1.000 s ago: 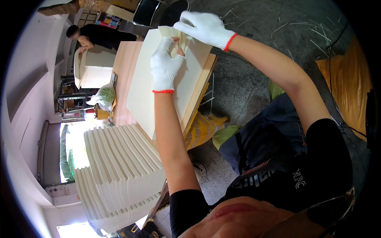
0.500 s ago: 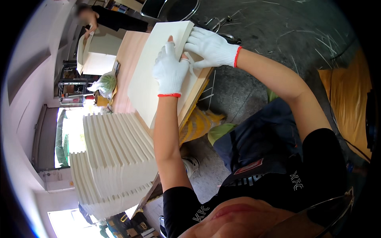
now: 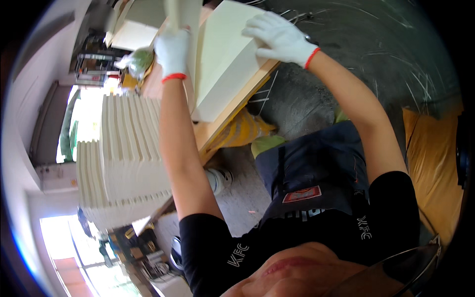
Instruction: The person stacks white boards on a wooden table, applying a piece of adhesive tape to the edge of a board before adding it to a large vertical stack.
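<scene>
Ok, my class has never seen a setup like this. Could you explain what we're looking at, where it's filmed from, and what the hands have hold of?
There's no machine here: a person is working with both hands in white gloves. The view comes from a wide camera worn on the head, looking down, so straight edges bend near the rim.

On the wooden worktable lies a thick cream block. The right hand rests on its edge, fingers spread. The left hand is at a pale piece rising at the top; blur hides whether it is gripped.

To the left stand stacked pale slabs, and just beyond the left hand is a round green thing in a plastic bag.
</scene>
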{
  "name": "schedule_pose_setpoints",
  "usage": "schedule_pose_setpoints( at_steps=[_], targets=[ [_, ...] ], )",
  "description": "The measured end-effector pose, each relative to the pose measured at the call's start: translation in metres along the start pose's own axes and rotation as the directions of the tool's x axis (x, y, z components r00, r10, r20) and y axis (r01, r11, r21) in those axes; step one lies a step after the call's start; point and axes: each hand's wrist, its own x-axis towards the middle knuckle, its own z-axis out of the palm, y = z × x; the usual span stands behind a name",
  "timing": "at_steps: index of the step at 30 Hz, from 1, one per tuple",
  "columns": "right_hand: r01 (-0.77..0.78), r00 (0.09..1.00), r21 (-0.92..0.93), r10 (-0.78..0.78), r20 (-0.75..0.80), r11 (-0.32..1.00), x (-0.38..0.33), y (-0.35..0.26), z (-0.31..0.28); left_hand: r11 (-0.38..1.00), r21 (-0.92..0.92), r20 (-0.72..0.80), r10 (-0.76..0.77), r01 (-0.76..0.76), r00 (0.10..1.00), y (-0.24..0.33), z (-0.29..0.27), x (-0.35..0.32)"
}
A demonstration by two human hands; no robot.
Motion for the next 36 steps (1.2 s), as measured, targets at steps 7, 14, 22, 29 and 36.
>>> schedule_pose_setpoints(
  at_steps=[7,14,22,29,36],
  targets=[
    [-0.107,0.935,-0.076,0.126,0.332,0.991,0.029,-0.034,-0.023,0.651,-0.758,-0.388,-0.408,-0.034,0.826,-0.08,-0.116,-0.03],
    [-0.024,0.81,0.182,-0.088,0.58,0.983,0.101,-0.196,0.037,0.42,-0.904,-0.352,-0.623,-0.081,0.699,-0.109,-0.154,-0.073],
    [0.012,0.9,0.042,-0.029,0.436,0.999,0.084,-0.245,0.097,0.405,-0.913,-0.334,-0.676,-0.048,0.657,-0.12,-0.163,-0.076],
    [0.042,0.922,-0.005,-0.037,0.385,0.999,0.077,-0.244,0.106,0.47,-0.88,-0.304,-0.665,0.066,0.682,-0.131,-0.179,-0.062],
    [0.008,0.889,0.093,-0.049,0.455,0.996,0.084,-0.242,0.094,0.571,-0.811,-0.372,-0.672,0.128,0.64,-0.159,-0.193,-0.008]
  ],
)
